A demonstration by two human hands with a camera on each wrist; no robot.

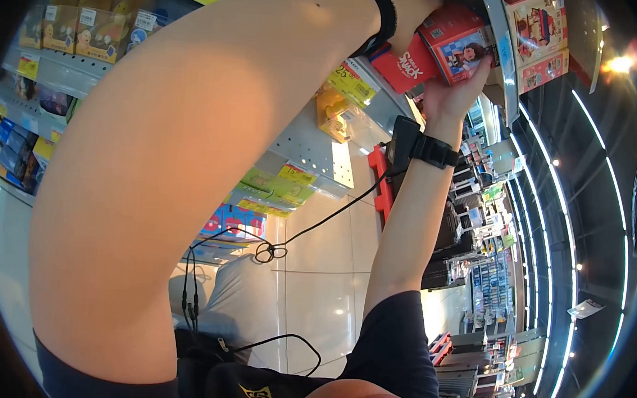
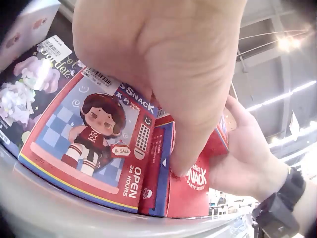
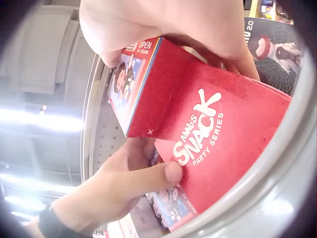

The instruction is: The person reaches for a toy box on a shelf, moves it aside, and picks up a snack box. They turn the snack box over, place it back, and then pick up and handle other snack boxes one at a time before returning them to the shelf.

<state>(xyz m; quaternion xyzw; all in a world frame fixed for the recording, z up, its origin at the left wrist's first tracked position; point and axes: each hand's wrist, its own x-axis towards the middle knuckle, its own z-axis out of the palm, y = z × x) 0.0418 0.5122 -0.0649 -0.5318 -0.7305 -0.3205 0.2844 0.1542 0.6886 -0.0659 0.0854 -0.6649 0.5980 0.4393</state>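
Note:
Two red "Snack Party Series" toy boxes sit at the edge of a high grey shelf. One shows a cartoon figure on its face. The other shows its plain red side with the logo. My left hand reaches up from the left and holds the boxes, its thumb lying on the logo side. My right hand grips the figure box from the other side. Both arms are raised overhead.
More boxed toys stand behind on the same shelf and on the shelf above. Lower shelves with yellow price tags run to the left. A tiled aisle floor and ceiling lights lie beyond.

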